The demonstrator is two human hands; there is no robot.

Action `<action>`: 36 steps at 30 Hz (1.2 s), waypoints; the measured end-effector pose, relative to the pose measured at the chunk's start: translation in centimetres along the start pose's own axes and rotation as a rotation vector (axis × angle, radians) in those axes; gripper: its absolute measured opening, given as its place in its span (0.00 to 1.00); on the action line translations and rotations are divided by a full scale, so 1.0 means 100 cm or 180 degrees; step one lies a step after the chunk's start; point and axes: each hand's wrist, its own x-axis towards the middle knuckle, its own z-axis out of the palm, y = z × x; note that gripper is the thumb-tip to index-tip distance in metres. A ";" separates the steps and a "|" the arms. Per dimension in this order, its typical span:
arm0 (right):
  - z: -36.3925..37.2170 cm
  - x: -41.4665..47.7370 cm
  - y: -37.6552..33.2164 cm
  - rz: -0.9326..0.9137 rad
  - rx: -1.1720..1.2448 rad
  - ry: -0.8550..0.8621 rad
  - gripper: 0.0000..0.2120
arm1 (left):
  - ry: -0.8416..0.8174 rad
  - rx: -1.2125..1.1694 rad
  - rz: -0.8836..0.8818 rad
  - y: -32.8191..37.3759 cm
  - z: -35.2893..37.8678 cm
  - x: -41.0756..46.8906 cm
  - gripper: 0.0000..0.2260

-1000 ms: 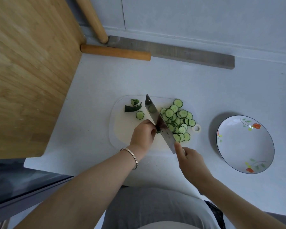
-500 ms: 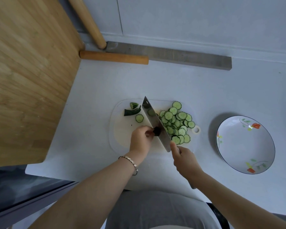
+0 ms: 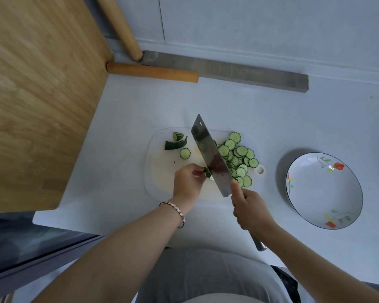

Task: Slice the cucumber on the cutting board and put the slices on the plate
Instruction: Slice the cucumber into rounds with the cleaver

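Pinched in the left hand (image 3: 187,182), a short cucumber stub (image 3: 207,172) rests on the cutting board (image 3: 162,171) against the cleaver (image 3: 210,156), whose handle the right hand (image 3: 249,209) grips. Cut slices (image 3: 239,158) lie piled beyond the blade; the plate (image 3: 324,190) sits well apart.

Cucumber stub (image 3: 207,172): small, dark green, mid-frame on white cutting board (image 3: 162,173). Cucumber slices (image 3: 239,159): pale rounds, heaped right. Floral plate (image 3: 324,190): white, right of frame, empty.
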 end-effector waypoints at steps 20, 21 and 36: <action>0.015 -0.006 0.006 0.0151 -0.0190 0.0036 0.23 | -0.0124 0.0268 0.0099 -0.003 0.000 0.003 0.04; 0.017 -0.003 0.004 0.0143 -0.0213 0.0043 0.23 | -0.0149 0.0275 0.0122 -0.002 0.000 0.002 0.03; -0.014 0.008 -0.007 0.0471 0.0799 -0.0039 0.26 | -0.0342 0.0408 0.0171 0.003 0.005 0.010 0.05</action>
